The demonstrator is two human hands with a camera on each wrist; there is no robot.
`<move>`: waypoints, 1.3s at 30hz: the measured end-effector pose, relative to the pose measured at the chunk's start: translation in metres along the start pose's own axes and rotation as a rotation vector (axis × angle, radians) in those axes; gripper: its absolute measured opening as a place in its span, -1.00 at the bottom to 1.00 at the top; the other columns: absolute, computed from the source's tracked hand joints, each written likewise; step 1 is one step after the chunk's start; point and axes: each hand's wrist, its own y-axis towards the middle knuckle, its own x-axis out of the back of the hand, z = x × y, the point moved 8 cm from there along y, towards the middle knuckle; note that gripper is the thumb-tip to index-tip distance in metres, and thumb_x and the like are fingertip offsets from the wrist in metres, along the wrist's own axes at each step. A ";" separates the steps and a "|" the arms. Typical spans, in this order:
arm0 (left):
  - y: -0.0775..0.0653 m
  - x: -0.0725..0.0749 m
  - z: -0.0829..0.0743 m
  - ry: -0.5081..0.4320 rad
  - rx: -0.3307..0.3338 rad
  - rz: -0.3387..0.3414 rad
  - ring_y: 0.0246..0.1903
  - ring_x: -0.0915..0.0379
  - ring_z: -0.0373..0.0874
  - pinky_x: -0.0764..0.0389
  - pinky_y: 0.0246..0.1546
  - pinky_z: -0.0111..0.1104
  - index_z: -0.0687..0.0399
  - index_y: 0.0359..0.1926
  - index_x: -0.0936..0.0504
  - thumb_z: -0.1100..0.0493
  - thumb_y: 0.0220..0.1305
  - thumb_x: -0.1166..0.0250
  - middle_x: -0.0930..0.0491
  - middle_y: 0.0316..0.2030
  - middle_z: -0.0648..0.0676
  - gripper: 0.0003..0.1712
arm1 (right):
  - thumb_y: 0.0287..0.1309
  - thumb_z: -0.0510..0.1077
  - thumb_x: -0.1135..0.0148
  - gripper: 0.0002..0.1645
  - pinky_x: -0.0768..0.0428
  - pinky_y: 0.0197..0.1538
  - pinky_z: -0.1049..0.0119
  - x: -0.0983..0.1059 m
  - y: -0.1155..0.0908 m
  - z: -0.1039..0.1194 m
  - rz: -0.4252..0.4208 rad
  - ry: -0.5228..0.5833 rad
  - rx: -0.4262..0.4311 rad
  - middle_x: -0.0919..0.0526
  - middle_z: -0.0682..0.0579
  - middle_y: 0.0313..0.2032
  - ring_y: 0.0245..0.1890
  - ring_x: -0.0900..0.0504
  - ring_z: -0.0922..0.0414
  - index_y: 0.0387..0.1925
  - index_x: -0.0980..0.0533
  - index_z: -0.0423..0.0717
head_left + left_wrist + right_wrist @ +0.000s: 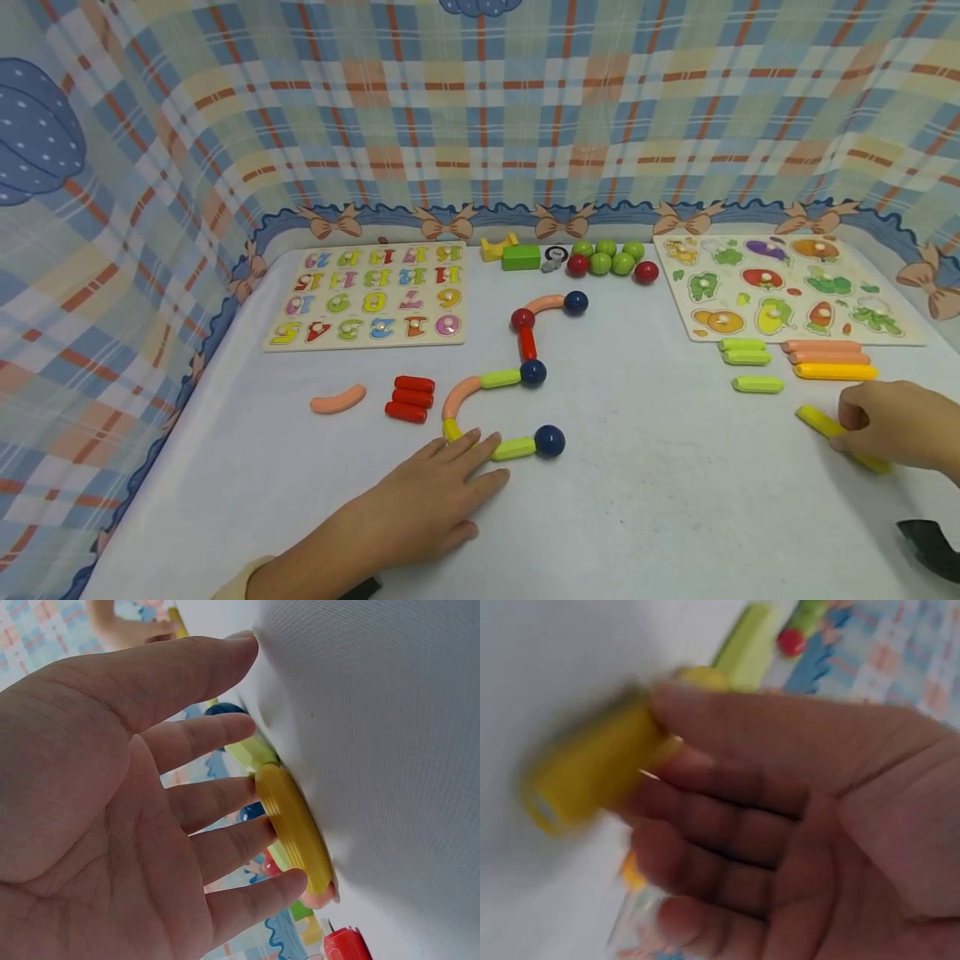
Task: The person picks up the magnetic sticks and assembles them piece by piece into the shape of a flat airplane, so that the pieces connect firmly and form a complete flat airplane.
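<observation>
Left forearm (322, 542) nearest. Left hand (431, 504) palm down at its end, fingers straight and spread, gripping nothing; fingertips touch a curved yellow piece (292, 825) near the close end of a winding chain. Just right of those fingers: a light green stick (514, 448), then a navy ball (550, 441), the chain's near end, on the side facing the right hand.

Right hand (900, 425) well apart from the left, thumb and finger pinching a yellow stick (819, 421). Its long axis slants, one end pointing far and left, the other near and right. Wrist view of it blurred; cannot tell whether it touches the white cover (637, 500).

Key relation, as judged: yellow stick far to the left hand's right, bare cover between it and the navy ball. Right hand nearer the stick, left hand nearer the ball. To line up with the light green stick, it would need crossing leftward and some turning.

Just beyond the right hand: an orange-yellow stick (836, 372), lying crosswise. Beyond the left: three red sticks (412, 398). Farther, past the left hand, number board (365, 342); past the right, vegetable board (727, 283).
</observation>
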 end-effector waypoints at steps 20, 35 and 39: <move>-0.002 -0.001 0.000 0.010 -0.007 -0.003 0.30 0.10 0.00 -0.23 0.13 -0.05 -0.21 0.29 -0.23 -0.13 0.08 -0.26 0.02 0.35 0.03 -0.25 | 0.00 0.15 -0.25 -0.59 -0.52 -0.55 0.30 0.017 0.078 0.185 0.204 0.388 0.214 -0.50 0.00 -0.64 -0.72 -0.49 0.10 -0.43 -0.48 -0.14; -0.001 -0.001 -0.001 0.012 -0.011 -0.002 0.31 0.10 0.00 -0.23 0.13 -0.05 -0.23 0.29 -0.22 -0.13 0.08 -0.27 0.03 0.36 0.02 -0.25 | 0.10 0.09 -0.14 -0.60 -0.54 -0.54 0.30 0.030 0.134 0.201 0.206 0.548 0.164 -0.53 -0.05 -0.66 -0.72 -0.50 0.10 -0.46 -0.50 -0.22; -0.002 -0.001 -0.001 0.018 -0.014 -0.009 0.30 0.09 0.01 -0.23 0.13 -0.06 -0.21 0.29 -0.24 -0.13 0.07 -0.27 0.02 0.35 0.03 -0.25 | 0.12 0.09 -0.12 -0.58 -0.52 -0.55 0.33 0.029 0.138 0.202 0.224 0.591 0.142 -0.54 -0.06 -0.63 -0.70 -0.50 0.10 -0.42 -0.50 -0.23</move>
